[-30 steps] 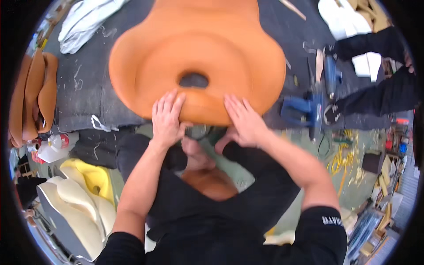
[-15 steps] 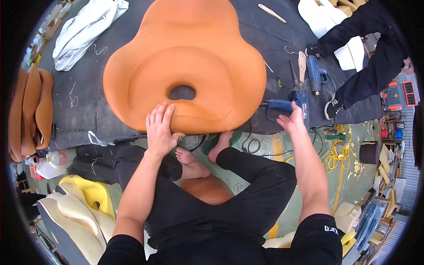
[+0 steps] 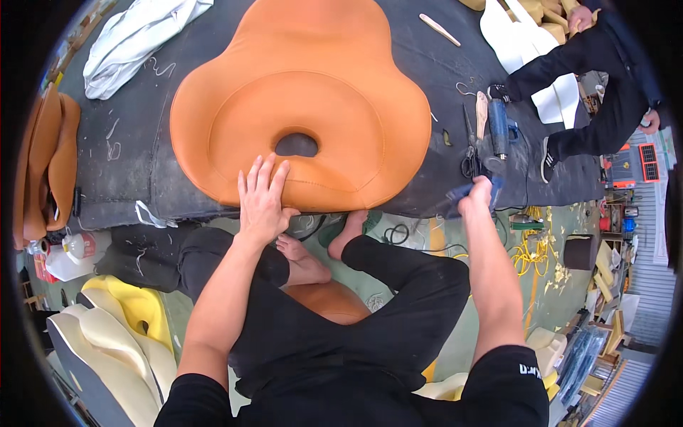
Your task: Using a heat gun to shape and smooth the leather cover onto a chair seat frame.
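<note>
Ok so main thing here is an orange padded seat cushion (image 3: 299, 107) lying flat on a dark mat (image 3: 142, 135), all clock dirs measured from its middle — stitched ring on top w/ a small hole (image 3: 297, 144) set toward 6. Left hand (image 3: 261, 205) is at abt 7, laid on the near rim, fingers a bit spread, tips near the hole's edge and thumb out to the side, so it's not gripping anything. Right hand (image 3: 478, 196) is off the cushion at approx 4, fingers curled round a blue power tool (image 3: 495, 188) — tool's kinda blurry and half hidden by the hand, so can't tell if a finger's on a trigger. Just past that, btwn 3 and 4, there's a pair of black scissors (image 3: 467, 164), then at 3 a pale wooden handle (image 3: 482, 114) and a 2nd blue tool (image 3: 499, 128) side by side. Pale stick (image 3: 440, 30) at 2, crumpled white cloth (image 3: 139, 46) at 10. Co-worker's black-trousered legs (image 3: 594, 135) are out at 3, well apart from the cushion, w/ a white sheet piece (image 3: 560, 107) next to them. Further out: stacked orange padded pieces (image 3: 60, 164) just shy of 9, white jug (image 3: 78, 260) around 8, yellow foam (image 3: 131, 306) and cream foam (image 3: 117, 349) btwn 7 and 8, plus a tangle of yellow cable (image 3: 530, 256) on the green floor (image 3: 420, 285) near 4.
</note>
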Demonstrator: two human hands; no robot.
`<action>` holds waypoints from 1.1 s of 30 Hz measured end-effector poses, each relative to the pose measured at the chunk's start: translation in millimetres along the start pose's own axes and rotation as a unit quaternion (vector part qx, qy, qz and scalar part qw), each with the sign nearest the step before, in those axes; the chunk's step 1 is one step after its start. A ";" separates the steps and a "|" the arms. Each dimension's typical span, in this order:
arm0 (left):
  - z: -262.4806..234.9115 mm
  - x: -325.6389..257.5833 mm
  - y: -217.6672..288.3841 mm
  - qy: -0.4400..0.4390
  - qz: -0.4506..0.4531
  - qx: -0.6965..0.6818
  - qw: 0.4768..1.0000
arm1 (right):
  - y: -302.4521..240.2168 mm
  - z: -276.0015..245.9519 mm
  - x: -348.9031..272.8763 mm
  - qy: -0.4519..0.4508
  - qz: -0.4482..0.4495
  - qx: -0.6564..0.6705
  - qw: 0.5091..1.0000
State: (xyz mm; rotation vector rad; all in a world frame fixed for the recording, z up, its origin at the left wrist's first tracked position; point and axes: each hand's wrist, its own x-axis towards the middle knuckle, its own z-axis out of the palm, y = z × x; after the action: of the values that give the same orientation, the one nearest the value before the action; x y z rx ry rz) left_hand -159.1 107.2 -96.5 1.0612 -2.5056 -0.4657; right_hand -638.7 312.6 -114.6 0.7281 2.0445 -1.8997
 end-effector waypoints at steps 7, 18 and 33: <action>-4.2 2.7 -0.5 -0.022 0.003 0.023 0.999 | -87.6 -69.8 -228.4 -0.341 -0.142 -0.121 0.921; -12.0 8.6 5.6 -0.063 0.022 0.013 0.998 | -98.4 16.0 -323.7 -0.549 -0.222 -0.442 0.673; -6.1 6.7 3.8 -0.029 0.034 0.013 0.999 | -77.4 82.9 -321.0 -0.557 -0.269 -0.544 0.567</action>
State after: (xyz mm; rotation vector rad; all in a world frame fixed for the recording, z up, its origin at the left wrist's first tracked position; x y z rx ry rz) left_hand -162.8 103.9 -88.2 0.9827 -2.5958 -0.4525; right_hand -420.9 170.3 104.9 -1.2023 1.8757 -0.4052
